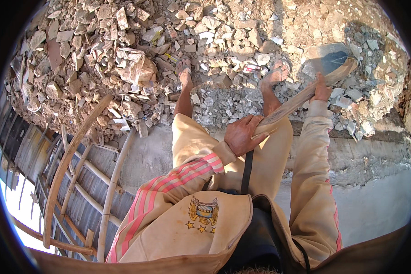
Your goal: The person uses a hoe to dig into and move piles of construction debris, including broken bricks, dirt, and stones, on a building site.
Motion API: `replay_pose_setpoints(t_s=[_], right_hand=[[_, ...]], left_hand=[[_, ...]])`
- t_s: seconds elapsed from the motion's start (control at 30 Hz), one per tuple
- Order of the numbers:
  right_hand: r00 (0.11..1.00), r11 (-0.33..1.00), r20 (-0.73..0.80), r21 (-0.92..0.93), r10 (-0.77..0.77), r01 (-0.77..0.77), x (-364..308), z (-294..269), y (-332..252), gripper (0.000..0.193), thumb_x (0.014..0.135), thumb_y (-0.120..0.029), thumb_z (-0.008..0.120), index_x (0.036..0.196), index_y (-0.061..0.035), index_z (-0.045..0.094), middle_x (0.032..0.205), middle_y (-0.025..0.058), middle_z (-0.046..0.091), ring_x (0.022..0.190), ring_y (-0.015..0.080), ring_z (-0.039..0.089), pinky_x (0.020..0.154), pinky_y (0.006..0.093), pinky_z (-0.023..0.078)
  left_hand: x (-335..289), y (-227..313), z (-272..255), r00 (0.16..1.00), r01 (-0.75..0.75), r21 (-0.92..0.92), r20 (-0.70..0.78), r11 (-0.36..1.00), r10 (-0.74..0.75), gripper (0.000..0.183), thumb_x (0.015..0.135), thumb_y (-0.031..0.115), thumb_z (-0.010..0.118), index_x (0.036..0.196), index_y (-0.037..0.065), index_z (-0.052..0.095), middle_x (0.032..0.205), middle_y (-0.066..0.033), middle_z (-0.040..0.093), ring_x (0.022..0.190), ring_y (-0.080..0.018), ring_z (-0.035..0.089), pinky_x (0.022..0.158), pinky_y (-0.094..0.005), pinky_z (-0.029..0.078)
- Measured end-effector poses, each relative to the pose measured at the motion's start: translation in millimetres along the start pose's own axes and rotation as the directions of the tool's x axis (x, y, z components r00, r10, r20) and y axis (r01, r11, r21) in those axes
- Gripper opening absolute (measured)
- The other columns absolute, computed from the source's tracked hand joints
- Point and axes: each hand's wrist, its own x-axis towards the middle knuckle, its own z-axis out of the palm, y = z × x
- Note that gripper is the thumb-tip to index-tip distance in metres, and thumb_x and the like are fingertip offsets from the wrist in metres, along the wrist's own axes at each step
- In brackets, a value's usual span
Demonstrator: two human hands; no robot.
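Note:
I hold a hoe with a wooden handle [291, 104] and a grey metal blade [328, 58]. My left hand [242, 134] grips the near end of the handle. My right hand [322, 90] grips the handle close to the blade. The blade hangs over grey rubble at the upper right. My two feet in sandals [183, 69] [278, 73] stand on the broken rubble. Both sleeves are beige with pink stripes.
A heap of broken bricks and rubble [123, 55] covers the ground ahead. A concrete ledge [360, 155] runs below my feet. A wooden ladder-like frame of poles [77, 169] lies at the lower left.

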Motion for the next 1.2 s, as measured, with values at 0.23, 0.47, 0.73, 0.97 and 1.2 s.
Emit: replay_pose_setpoints(t_s=[0.23, 0.47, 0.73, 0.97, 1.2], right_hand=[[0.997, 0.994, 0.067, 0.104, 0.028, -0.035, -2, 12, 40, 0.029, 0.074, -0.015, 0.077, 0.087, -0.0032, 0.054, 0.076, 0.0094, 0.058, 0.058, 0.0220, 0.057, 0.048, 0.0369, 0.049], [0.980, 0.994, 0.161, 0.013, -0.113, 0.113, -120, 92, 53, 0.040, 0.072, -0.009, 0.074, 0.103, -0.0082, 0.049, 0.078, 0.0064, 0.056, 0.054, 0.0200, 0.054, 0.046, 0.0384, 0.049], [0.926, 0.980, 0.326, -0.006, -0.188, 0.201, -77, 254, 51, 0.040, 0.072, -0.013, 0.074, 0.103, -0.0037, 0.052, 0.073, 0.0060, 0.058, 0.049, 0.0190, 0.055, 0.043, 0.0346, 0.048], [0.897, 0.838, 0.422, -0.437, -0.131, 0.328, -32, 295, 131, 0.037, 0.069, -0.014, 0.074, 0.098, 0.0022, 0.057, 0.071, 0.0105, 0.061, 0.046, 0.0199, 0.057, 0.044, 0.0352, 0.049], [0.806, 0.434, 0.512, -0.679, -0.299, 0.592, -80, 315, 180, 0.038, 0.066, -0.014, 0.073, 0.097, 0.0015, 0.055, 0.080, 0.0135, 0.063, 0.061, 0.0218, 0.064, 0.053, 0.0346, 0.053]], left_hand=[[-13, -138, 21, 0.990, -0.036, 0.028, 0.140, 0.999, 0.032, 0.051, 0.080, 0.038, 0.068, 0.118, 0.006, 0.053, 0.100, -0.0141, 0.059, 0.092, -0.0338, 0.061, 0.078, -0.0436, 0.050], [-68, -218, 19, 0.982, 0.106, -0.132, 0.168, 0.986, -0.083, 0.043, 0.080, 0.032, 0.068, 0.112, 0.005, 0.058, 0.097, -0.0166, 0.062, 0.091, -0.0361, 0.062, 0.080, -0.0430, 0.049], [28, -253, 58, 0.958, 0.282, -0.633, 0.220, 0.721, -0.181, 0.038, 0.081, 0.024, 0.075, 0.112, 0.004, 0.063, 0.089, -0.0057, 0.067, 0.081, -0.0150, 0.062, 0.074, -0.0313, 0.050], [35, -234, 64, 0.901, 0.393, -0.824, 0.255, 0.408, -0.352, 0.022, 0.081, 0.025, 0.074, 0.083, 0.007, 0.062, 0.063, 0.0027, 0.056, 0.050, -0.0055, 0.050, 0.045, -0.0248, 0.042], [-28, -242, 48, 0.836, 0.485, -0.828, 0.343, 0.281, -0.429, 0.021, 0.083, 0.023, 0.071, 0.078, 0.006, 0.058, 0.059, 0.0022, 0.054, 0.046, -0.0055, 0.048, 0.041, -0.0251, 0.039]])
